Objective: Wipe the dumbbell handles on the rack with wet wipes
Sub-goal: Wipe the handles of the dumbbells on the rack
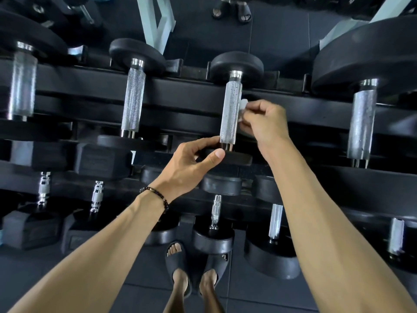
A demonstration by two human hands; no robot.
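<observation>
Dark rack [185,91] fills the view; left hand [191,164] grips the dumbbell [231,114] near its lower head, right hand [265,123] pinches a wipe [243,106] against the handle beside it.

dumbbell handle [231,114]: bright silver metal, rough knurled grip, shiny smooth collars
dumbbell heads [236,65]: black, matt, rubber-like
wet wipe [243,104]: white, soft crumpled cloth-like sheet
rack [185,91]: black, dull, smooth rails
bracelet [158,195]: dark glossy beads
slippers [174,256]: dark matt foam-like
</observation>
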